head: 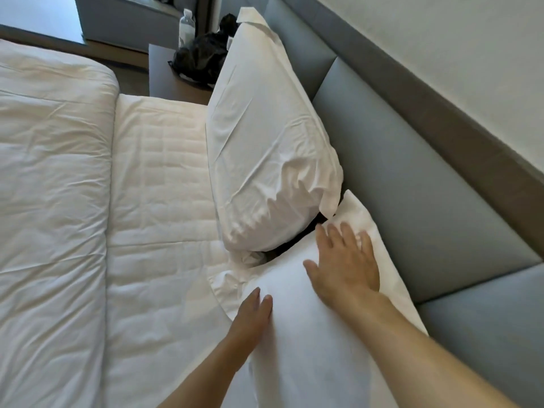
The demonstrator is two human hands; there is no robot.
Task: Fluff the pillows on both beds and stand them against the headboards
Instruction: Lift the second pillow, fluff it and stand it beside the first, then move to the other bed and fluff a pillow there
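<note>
1. Head view, the only one: pillows stand along the headboard [412,178] edge of the bed [159,201], whose duvet [50,172] is folded back toward the foot, leaving the quilted sheet bare

2. Far pillow [265,136] is already upright, leaning on the padded grey panel near the far corner by the nightstand [167,78], where a black bag [200,54] and a water bottle [187,25] sit

3. Near pillow [309,334] leans on the headboard just beside the far one, their corners almost touching; its lower end runs out of the picture

4. Right hand [344,263] lies flat and fully open on the near pillow's upper face, fingers spread, pressing and gripping nothing

5. Left hand [250,316] is likewise open, palm against the pillow's bed-side edge; it holds nothing, though its thumb is hidden

6. Step in hand, as a judgement: patting and shaping the near pillow so it stands true

7. To do it well, the person should push filling in from both sides toward the middle, keep the back face flush against the panel, square the top corner level with its neighbour, and smooth the bunched case [232,278] at the base

8. Second bed is not in view, so its pillows cannot be judged
</note>
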